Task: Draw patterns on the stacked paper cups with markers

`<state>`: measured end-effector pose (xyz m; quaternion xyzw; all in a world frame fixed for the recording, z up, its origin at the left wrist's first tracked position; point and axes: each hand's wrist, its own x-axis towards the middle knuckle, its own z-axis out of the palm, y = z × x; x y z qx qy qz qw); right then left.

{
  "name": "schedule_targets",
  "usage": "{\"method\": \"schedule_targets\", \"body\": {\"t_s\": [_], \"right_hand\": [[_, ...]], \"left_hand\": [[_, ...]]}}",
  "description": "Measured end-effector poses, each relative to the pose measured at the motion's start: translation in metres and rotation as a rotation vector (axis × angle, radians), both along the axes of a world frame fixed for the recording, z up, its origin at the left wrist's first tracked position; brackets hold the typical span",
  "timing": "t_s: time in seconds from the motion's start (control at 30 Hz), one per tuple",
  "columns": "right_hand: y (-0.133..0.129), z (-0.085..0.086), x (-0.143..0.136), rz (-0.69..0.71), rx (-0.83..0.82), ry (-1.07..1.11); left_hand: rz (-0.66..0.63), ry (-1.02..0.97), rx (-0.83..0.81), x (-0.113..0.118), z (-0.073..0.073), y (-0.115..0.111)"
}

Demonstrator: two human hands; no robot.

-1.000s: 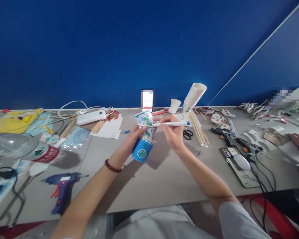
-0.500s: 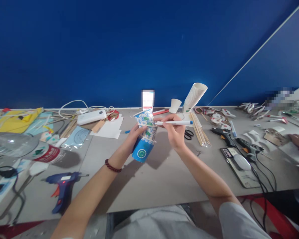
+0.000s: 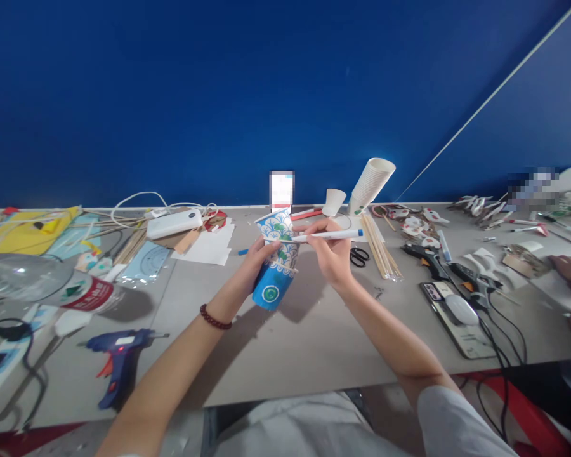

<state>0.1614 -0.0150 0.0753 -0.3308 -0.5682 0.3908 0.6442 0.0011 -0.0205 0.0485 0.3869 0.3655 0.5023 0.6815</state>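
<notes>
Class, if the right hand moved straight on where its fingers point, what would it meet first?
The right hand would probably meet the patterned cups first, its pen leading; any gap is unclear.

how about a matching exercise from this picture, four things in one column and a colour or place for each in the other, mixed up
Things:
1. marker
2. dark blue hot glue gun
3. plastic bottle
4. patterned paper cups

Match:
A. gripped by the left hand
B. wears a red label
C. held in the right hand
D. has an orange-red trigger

Right pairs: 1-C, 2-D, 3-B, 4-A
</notes>
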Motion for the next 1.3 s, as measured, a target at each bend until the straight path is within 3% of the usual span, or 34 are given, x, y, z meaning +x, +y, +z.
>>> {"method": "schedule_targets", "body": {"t_s": [0.3,0.5,0.8,1.3], "right_hand": [[0.0002,0.0011,-0.0004,0.009,-0.033,-0.02],[-0.001,0.0018,-0.0013,0.048,-0.04,0.013],[0.0047,-0.0073,-0.0003,-0.034,0.013,0.002],[0.0033,-0.0058,-0.0023,-0.036,-0.019,-0.05]], "left_hand": [[0.029,0.02,0.023,0.0003,-0.0045,0.0009],[-0.127,-0.117,-0.107,0.0011,-0.0053,0.0052],[-0.175,-0.158,-0.188,0.0014,-0.002,0.003],[-0.164,-0.12,-0.198,0.0021,-0.0008,-0.0007]]}}
